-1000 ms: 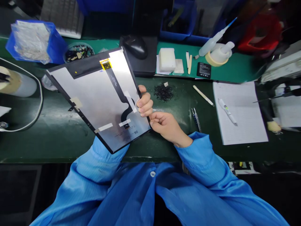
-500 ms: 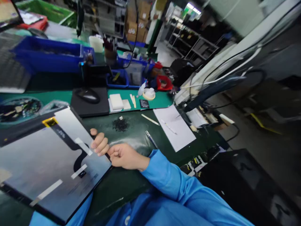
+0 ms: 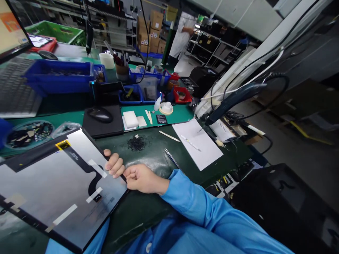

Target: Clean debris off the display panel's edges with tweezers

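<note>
A flat display panel [image 3: 63, 187] with a silvery back, a black ribbon cable and strips of tape is held tilted at the left. My left hand [image 3: 114, 164] grips its right edge from below; the fingers curl over the edge and the rest of the hand is hidden behind the panel. Right beside those fingers, my right hand [image 3: 144, 178] is closed in a pinch at the panel's edge near the corner. What sits between its fingertips is too small to make out. Tweezers [image 3: 171, 158] and a pile of black crumbs [image 3: 136, 143] lie on the dark green mat beyond.
Farther right are a white paper sheet [image 3: 202, 148] with a pen [image 3: 191, 143] and a thin stick [image 3: 169, 136]. A mouse [image 3: 100, 115], white pads [image 3: 130, 119], a blue bin [image 3: 60, 76] and a red tray [image 3: 182, 94] stand behind. A person in white [image 3: 181, 35] is in the background.
The view has shifted slightly, so the panel and both hands appear a little lower and to the right. Both hands keep the same hold at the panel's edge.
</note>
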### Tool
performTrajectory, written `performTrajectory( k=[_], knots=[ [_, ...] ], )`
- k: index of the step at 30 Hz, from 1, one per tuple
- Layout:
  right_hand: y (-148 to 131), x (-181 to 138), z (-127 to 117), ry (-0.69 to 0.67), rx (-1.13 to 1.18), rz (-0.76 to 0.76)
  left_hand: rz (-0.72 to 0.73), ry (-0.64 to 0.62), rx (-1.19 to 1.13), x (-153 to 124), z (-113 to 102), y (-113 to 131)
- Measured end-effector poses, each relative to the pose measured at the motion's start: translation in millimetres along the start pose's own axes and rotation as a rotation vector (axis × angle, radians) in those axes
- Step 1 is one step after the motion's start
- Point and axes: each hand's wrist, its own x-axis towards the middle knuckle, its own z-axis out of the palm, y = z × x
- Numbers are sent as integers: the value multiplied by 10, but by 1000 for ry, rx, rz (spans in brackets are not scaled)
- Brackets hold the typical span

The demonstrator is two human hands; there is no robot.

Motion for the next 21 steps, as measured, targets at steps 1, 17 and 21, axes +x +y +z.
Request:
performTrajectory(
  k=[1, 17, 21],
  knots=[
    [-7, -11, 6, 3, 2, -3, 10, 23, 23, -10, 16, -7],
    [-39, -25, -2, -41, 11, -19, 166, 542, 148, -60, 314, -73],
    [-23, -22, -8, -32, -4, -29, 190, 501, 167, -39, 192, -44]
  ],
)
